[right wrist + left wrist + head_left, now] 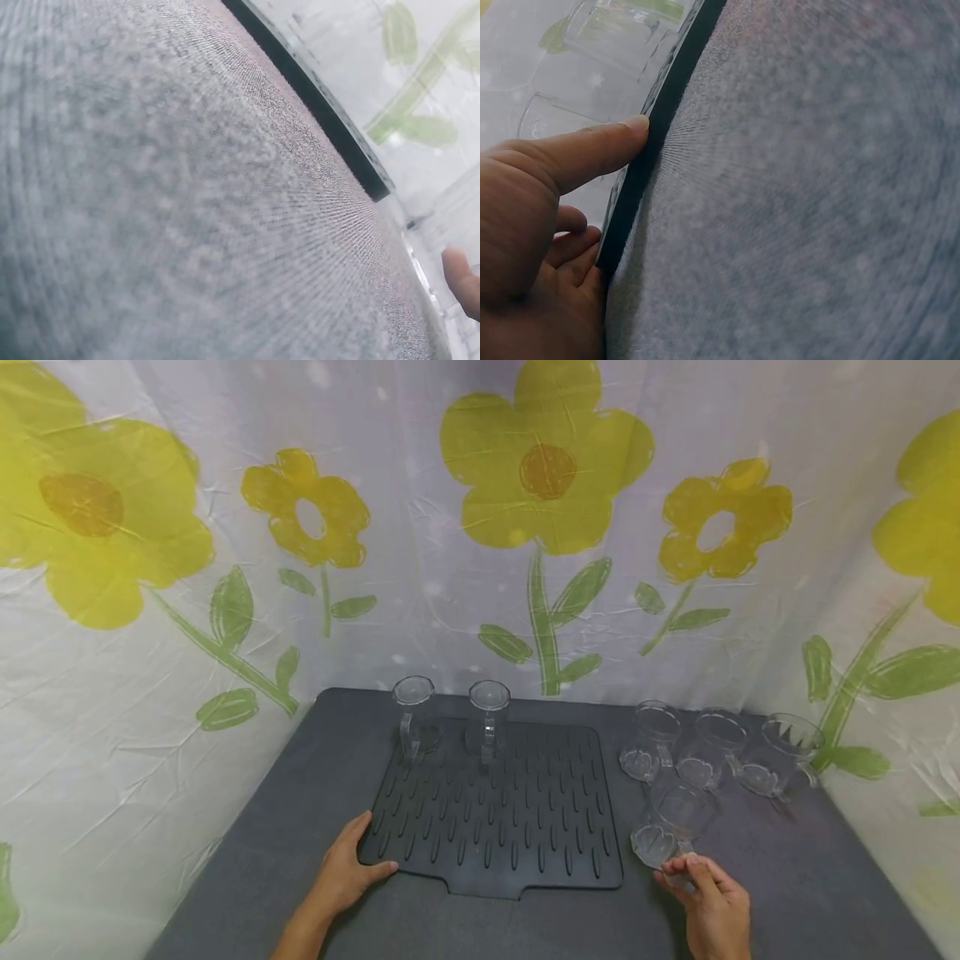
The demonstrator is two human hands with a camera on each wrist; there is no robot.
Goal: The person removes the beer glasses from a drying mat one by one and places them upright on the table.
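Note:
My left hand (341, 872) rests at the near left corner of a black drying mat (495, 868), fingers along its side and thumb against the front edge. The left wrist view shows that straight thumb (600, 154) touching the mat's edge. With my right hand (712, 902) I pinch the handle of a clear mug (663, 835), which stands in front of the other mugs on the right. Only a fingertip (456, 270) of this hand shows in the right wrist view. Two clear mugs, one left (415, 718) and one right (489, 718), stand at the mat's back, apparently upside down.
Three more clear mugs, a left (651, 739), a middle (712, 747) and a right one (783, 752), stand in a row at the back right of the dark grey table (300, 793). A curtain (405, 602) with yellow flowers hangs close behind and beside the table.

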